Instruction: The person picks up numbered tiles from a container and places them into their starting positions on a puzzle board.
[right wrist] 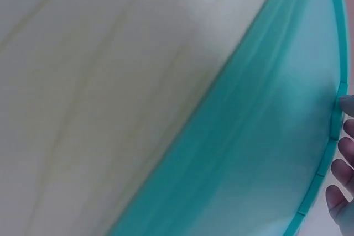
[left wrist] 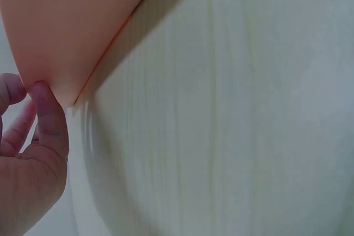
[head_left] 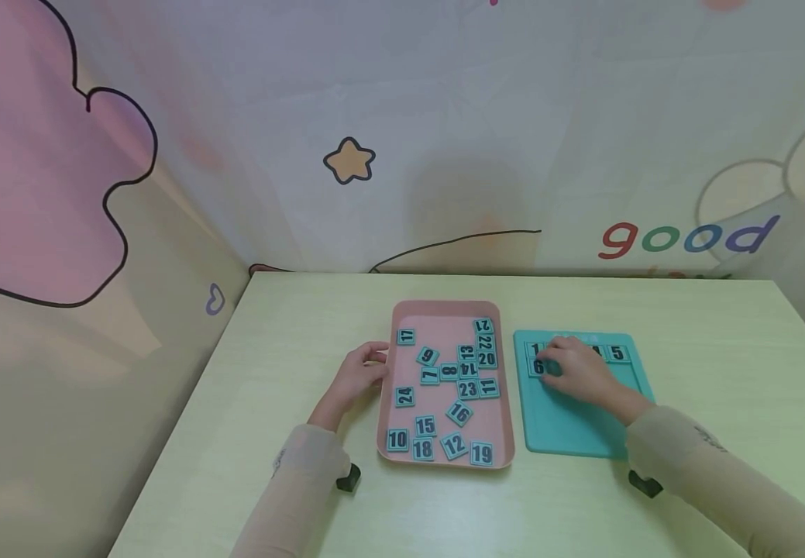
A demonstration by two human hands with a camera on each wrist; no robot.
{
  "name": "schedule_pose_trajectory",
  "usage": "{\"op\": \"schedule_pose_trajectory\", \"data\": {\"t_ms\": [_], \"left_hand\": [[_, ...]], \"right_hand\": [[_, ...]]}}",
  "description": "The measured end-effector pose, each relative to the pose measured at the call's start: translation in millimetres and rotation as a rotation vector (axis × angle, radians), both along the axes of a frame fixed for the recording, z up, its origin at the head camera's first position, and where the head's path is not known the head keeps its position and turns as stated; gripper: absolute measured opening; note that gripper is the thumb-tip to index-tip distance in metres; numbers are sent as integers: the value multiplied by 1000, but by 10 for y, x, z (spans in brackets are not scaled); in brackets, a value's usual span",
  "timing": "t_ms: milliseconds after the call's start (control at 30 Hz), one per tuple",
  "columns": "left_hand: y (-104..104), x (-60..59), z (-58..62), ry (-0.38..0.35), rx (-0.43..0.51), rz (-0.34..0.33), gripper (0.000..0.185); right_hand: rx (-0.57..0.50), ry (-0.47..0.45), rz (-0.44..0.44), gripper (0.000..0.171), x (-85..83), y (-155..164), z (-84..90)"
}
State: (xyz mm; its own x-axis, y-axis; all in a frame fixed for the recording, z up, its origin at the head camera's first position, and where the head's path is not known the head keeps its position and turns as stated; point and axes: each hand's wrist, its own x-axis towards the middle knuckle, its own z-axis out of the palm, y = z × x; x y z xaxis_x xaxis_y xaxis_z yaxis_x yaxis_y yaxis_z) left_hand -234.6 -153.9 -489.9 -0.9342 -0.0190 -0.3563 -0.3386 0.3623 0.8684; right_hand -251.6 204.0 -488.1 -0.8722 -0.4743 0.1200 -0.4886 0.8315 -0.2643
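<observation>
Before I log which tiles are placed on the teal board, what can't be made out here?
- Head view: right hand covers the teal board tiles between 1 and 5, and beside 6.
- Right wrist view: board blurred, no tiles shown.
- Left wrist view: only the pink tray corner, touched by left hand.

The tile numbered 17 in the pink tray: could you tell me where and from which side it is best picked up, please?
Tile 17 lies flat and alone near the pink tray's far left corner. I would come from above and pinch its two opposite side edges; no other tile touches it, though the tray wall crowds its left side.
</observation>
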Motion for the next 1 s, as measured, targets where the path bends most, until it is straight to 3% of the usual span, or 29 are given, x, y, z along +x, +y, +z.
{"op": "schedule_pose_trajectory", "data": {"t_ms": [400, 567, 767, 1000], "left_hand": [[-3, 5, -10, 5, -4, -4, 38], [-2, -3, -7, 14, 6, -5, 38], [-2, -8, -11, 13, 16, -6, 38], [-3, -13, -13, 5, 17, 0, 38]], "right_hand": [[-100, -18, -11, 32, -67, -166, 276], [-144, -10, 30, 31, -65, -274, 410], [-146, -76, 26, 31, -66, -468, 496], [-143, -87, 124, 31, -48, -744, 506]]}}
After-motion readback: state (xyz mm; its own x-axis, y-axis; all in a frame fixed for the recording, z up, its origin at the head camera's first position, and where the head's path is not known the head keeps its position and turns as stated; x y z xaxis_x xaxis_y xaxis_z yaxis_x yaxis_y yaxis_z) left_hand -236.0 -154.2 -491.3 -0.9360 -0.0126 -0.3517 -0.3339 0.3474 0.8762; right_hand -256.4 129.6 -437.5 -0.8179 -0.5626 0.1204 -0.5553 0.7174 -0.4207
